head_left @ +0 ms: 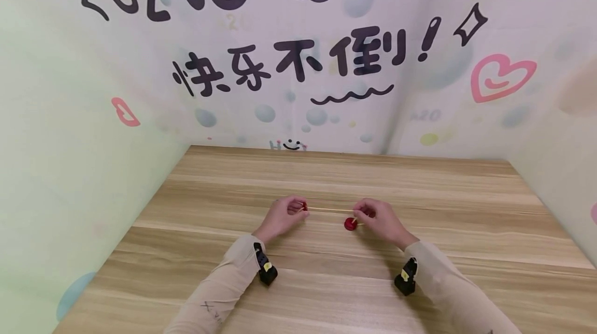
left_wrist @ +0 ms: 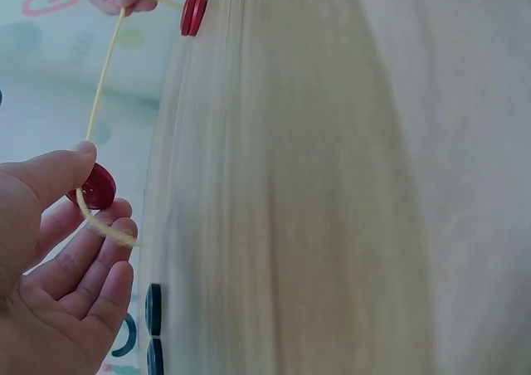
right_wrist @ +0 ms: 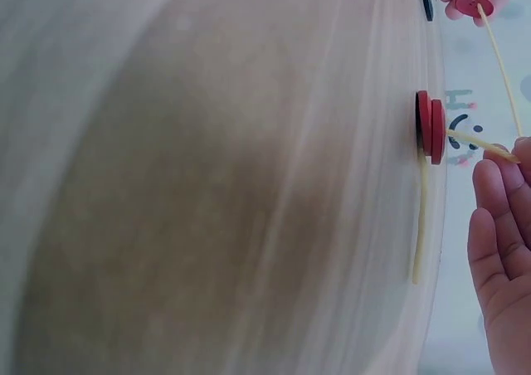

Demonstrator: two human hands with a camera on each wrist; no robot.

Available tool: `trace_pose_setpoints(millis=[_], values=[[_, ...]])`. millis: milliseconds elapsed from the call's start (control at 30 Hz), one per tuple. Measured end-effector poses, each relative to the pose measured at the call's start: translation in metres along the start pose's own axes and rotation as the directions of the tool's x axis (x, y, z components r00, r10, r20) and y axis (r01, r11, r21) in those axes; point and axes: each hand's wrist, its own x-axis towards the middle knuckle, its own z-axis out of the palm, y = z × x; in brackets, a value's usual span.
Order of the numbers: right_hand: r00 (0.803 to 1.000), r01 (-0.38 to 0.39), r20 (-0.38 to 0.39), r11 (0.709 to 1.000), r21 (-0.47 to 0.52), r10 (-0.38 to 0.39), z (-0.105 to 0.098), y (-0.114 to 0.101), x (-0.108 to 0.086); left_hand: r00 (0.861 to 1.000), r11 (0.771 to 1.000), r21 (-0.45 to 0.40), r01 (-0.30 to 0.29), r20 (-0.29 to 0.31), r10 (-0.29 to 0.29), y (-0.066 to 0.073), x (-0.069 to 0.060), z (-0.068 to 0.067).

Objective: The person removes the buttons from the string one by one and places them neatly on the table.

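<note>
A yellow string (head_left: 331, 209) is stretched between both hands. My left hand (head_left: 283, 216) pinches a red button (left_wrist: 98, 187) between thumb and index finger, and a short string end (left_wrist: 109, 231) hangs out past it. The other fingers are loosely bent. My right hand (head_left: 381, 221) pinches the string between thumb and fingertips. Just left of that hand are two red buttons (right_wrist: 436, 133) lying one against the other, low at the table surface, with the string passing through them. A loose tail (right_wrist: 420, 226) of string trails from them.
The wooden table (head_left: 317, 292) reaches back to a printed wall cloth (head_left: 289, 116). In the left wrist view, flat dark round pieces (left_wrist: 153, 309) lie along the table surface; the left hand covers that area in the head view. Each wrist wears a black camera (head_left: 267, 267).
</note>
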Motion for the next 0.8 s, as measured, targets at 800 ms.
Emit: trace_pose_setpoints(millis=[800], values=[[1.000, 0.009, -0.022, 1.000, -0.017, -0.010, -0.008, 0.004, -0.005, 0.990, 0.993, 0.006, 0.118, -0.081, -0.117, -0.019, -0.004, -0.035]])
